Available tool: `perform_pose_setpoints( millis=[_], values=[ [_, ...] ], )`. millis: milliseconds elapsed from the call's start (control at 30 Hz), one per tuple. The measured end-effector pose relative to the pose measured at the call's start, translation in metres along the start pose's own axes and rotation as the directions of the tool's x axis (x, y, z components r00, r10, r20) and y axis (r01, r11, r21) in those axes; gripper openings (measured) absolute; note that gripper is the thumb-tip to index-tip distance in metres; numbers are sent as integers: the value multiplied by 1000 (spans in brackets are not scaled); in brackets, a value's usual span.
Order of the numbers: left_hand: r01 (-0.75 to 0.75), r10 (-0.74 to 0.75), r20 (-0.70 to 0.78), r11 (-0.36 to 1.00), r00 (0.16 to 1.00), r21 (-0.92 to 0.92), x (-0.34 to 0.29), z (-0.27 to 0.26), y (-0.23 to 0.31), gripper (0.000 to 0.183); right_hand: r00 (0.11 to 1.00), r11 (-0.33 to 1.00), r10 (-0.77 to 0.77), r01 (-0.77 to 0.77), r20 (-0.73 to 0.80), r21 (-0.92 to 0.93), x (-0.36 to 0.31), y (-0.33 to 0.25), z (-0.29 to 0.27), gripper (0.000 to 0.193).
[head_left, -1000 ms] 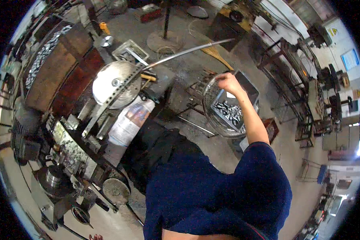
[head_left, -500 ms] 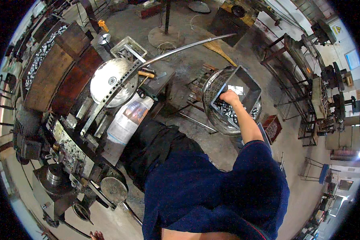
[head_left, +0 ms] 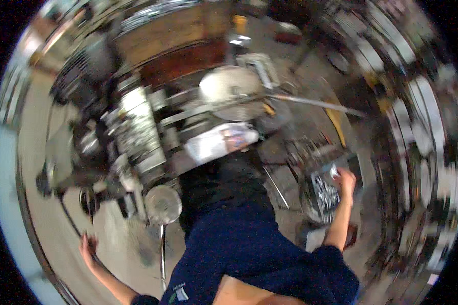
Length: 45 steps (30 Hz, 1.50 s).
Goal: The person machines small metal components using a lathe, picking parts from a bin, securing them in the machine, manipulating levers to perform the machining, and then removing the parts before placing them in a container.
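At the right, my right hand (head_left: 346,180) is over a grey bin (head_left: 360,170). Small shiny metal pieces (head_left: 323,192) lie heaped in the bin, and a small white patch (head_left: 334,171) shows beside my fingers. Motion smears these fingers, so whether they grip anything is unclear. My left hand (head_left: 89,247) is stretched out low on the left, its fingers apart and holding nothing. It is nearest to the dark machine with a handwheel (head_left: 89,201).
Ahead is a bench with a round metal disc (head_left: 229,86), a long metal bar (head_left: 315,103) and a printed paper sheet (head_left: 221,143). A round plate (head_left: 163,204) stands by my left side. A wooden box (head_left: 173,48) of metal parts is behind the bench.
The view has swung left, so the bench now lies straight ahead and everything is blurred. My left hand and forearm have come further into view. My right hand remains at the bin.
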State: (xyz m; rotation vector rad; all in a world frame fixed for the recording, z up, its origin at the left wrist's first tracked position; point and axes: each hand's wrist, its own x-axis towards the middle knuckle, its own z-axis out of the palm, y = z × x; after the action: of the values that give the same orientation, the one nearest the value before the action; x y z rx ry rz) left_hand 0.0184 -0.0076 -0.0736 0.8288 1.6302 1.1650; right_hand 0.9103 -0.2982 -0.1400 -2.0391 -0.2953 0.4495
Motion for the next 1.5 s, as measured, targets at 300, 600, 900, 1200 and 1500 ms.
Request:
perform_pose_setpoints(
  millis=[300, 600, 900, 1200, 1500],
  values=[
    [-51, 93, -128, 953, 987, 298, -22, 5, 14, 36, 649, 839, -544, 445, 532, 314, -33, -213, 169, 27],
    [-129, 439, -121, 497, 890, 858, -66, 4, 4, 41, -478, -28, -729, 736, 490, 676, -214, -390, 415, 27],
    [85, 349, -315, 542, 883, 836, -82, 10, -11, 34, -387, -290, -414, 914, 824, 284, -272, -392, 527, 24],
    [155, 299, -345, 511, 890, 845, -84, 23, 9, 28, -96, 291, -524, 914, 847, 284, -283, -410, 525, 28],
    [308, 489, -251, -38, 836, 951, -34, -90, 17, 8, -122, 186, -537, 948, 835, 259, -291, -409, 530, 28]
  ],
)
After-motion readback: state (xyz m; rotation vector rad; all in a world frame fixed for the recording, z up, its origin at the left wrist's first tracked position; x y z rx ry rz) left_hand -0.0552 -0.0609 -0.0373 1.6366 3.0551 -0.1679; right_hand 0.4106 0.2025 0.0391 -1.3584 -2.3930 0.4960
